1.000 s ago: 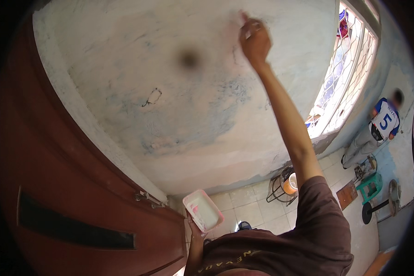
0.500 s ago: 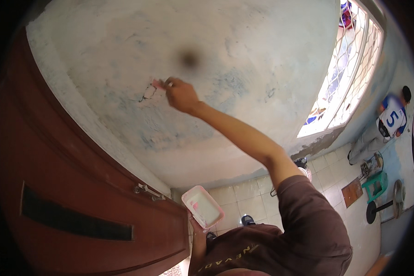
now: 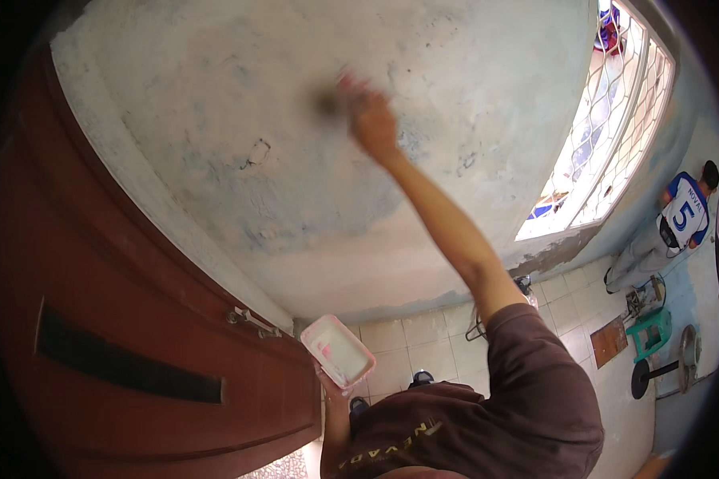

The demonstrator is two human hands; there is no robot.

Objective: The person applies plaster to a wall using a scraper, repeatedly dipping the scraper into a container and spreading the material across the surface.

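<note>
My right hand (image 3: pixel 371 120) reaches up across the patchy white and bluish wall (image 3: pixel 216 80), closed round a small pink tool (image 3: pixel 348 83), possibly a scraper, blurred near its tip. Whether the tool touches the wall I cannot tell. A small cracked patch (image 3: pixel 256 153) shows to its lower left. Low at my body, my left hand (image 3: pixel 332 382) grips a pink rectangular tray (image 3: pixel 345 363) of white liquid or paste from beneath its side, with its fingers mostly hidden.
A red-brown door (image 3: pixel 104 239) fills the left. At right are a grilled window (image 3: pixel 591 144), another person (image 3: pixel 683 211) facing the side wall, a green stool (image 3: pixel 647 335), a wooden board (image 3: pixel 607 342) and a black-based stand (image 3: pixel 641 379). A metal stand is partly hidden behind my arm.
My right hand moved from high on the wall down-left to the cracked patch, then back up and right. The tray in my left hand has shifted slightly left and up.
</note>
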